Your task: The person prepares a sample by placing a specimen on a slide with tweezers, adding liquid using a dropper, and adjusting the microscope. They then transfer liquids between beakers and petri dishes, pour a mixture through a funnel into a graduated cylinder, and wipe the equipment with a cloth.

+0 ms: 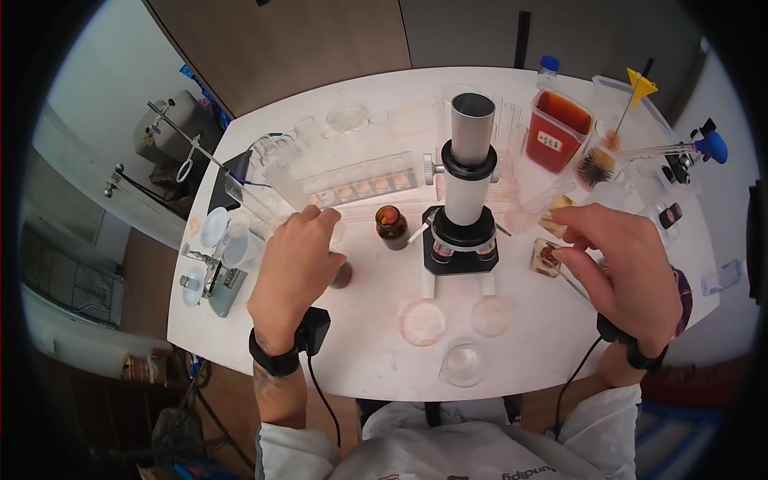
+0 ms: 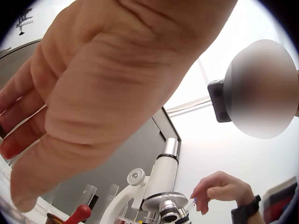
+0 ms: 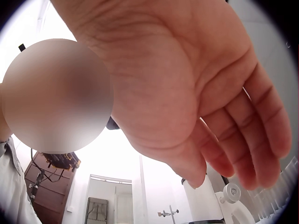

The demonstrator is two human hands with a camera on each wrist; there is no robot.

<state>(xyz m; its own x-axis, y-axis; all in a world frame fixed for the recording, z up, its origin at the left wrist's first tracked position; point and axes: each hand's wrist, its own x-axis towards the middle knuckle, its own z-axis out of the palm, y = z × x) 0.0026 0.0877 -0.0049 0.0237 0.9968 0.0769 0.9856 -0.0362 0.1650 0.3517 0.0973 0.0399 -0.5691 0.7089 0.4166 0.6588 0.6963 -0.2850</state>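
Note:
My left hand [image 1: 296,256] is over the table left of the microscope [image 1: 468,192], its fingers loosely bent. In the left wrist view the thumb stands apart from the fingers with nothing between them. Partly hidden beside that thumb is a dark reddish round thing [image 1: 342,275]. A brown glass bottle [image 1: 392,230] with a red rubber bulb [image 2: 80,213] stands between this hand and the microscope. My right hand [image 1: 628,260] is at the right, fingers relaxed and holding nothing in the right wrist view. Near its fingertips lie a small square piece with a brown middle [image 1: 546,258] and a thin rod.
Glass dishes [image 1: 422,322] lie in front of the microscope. Behind stands a clear rack [image 1: 368,186] with orange-toned wells. A balance [image 1: 220,280] is at the left. A red-filled container [image 1: 558,132], brushes [image 1: 596,166] and a blue-bulbed pipette [image 1: 710,148] stand at the right.

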